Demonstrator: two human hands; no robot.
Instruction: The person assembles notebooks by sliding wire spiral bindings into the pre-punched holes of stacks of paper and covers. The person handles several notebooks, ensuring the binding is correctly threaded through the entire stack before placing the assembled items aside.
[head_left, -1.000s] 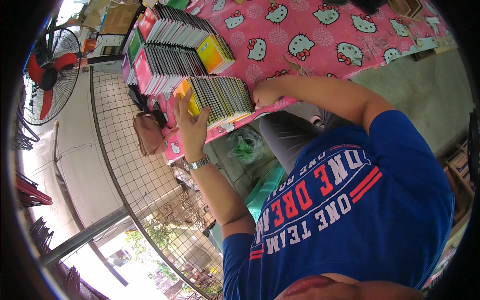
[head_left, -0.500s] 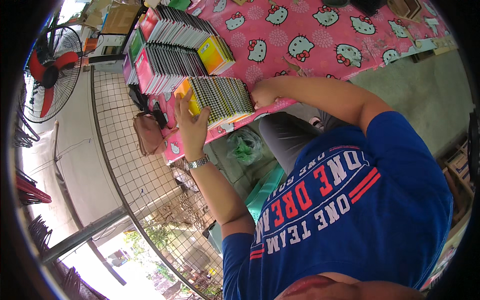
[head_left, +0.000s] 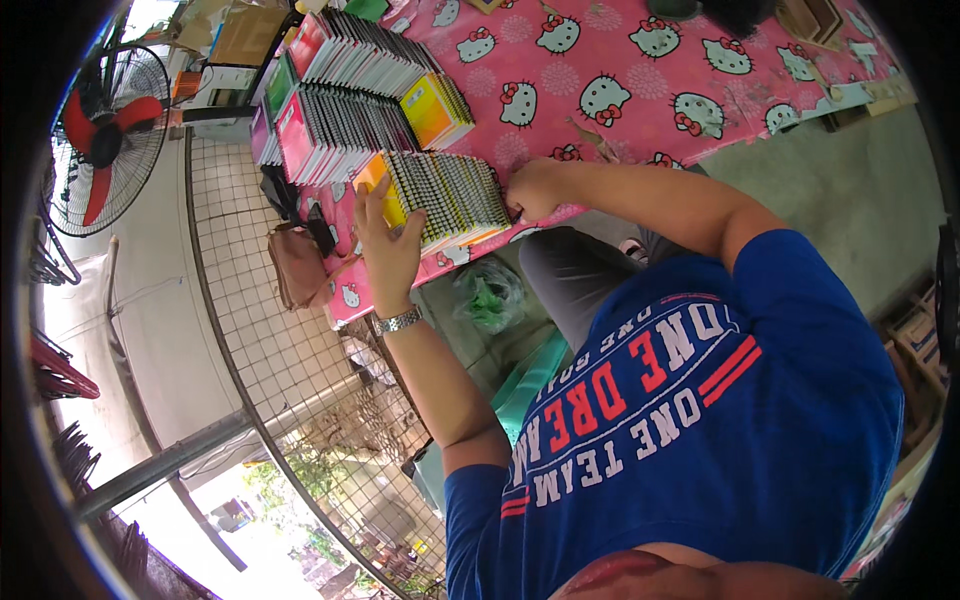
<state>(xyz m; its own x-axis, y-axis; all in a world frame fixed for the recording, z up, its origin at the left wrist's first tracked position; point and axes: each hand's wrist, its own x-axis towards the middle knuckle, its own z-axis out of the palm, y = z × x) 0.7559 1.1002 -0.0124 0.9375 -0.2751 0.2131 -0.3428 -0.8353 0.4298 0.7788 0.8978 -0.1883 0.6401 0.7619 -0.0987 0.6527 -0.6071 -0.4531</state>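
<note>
A row of yellow spiral notebooks (head_left: 445, 205) stands packed on edge near the front of the table, wire bindings up. My left hand (head_left: 388, 245) rests against the row's left end, its fingers stretched over the yellow cover and the thumb spread apart along the near side. At the row's right end is my right hand (head_left: 535, 190), fingers curled in and low by the table's edge. Whatever those fingers may hold is hidden. Behind the row, more spiral notebooks (head_left: 345, 125) with pink covers stand packed together, beside a smaller yellow batch (head_left: 435, 108).
The pink patterned tablecloth (head_left: 560, 80) covers the table. A brown pouch (head_left: 295, 265) hangs by its left edge, near a wire mesh panel (head_left: 225, 260). A fan (head_left: 108, 145) stands far left. A clear plastic bag (head_left: 490, 295) with green contents lies below the table edge.
The view has shifted slightly. My right hand has turned a little at the row's right end, its fingers now lower. The left hand keeps its place on the yellow notebooks.
</note>
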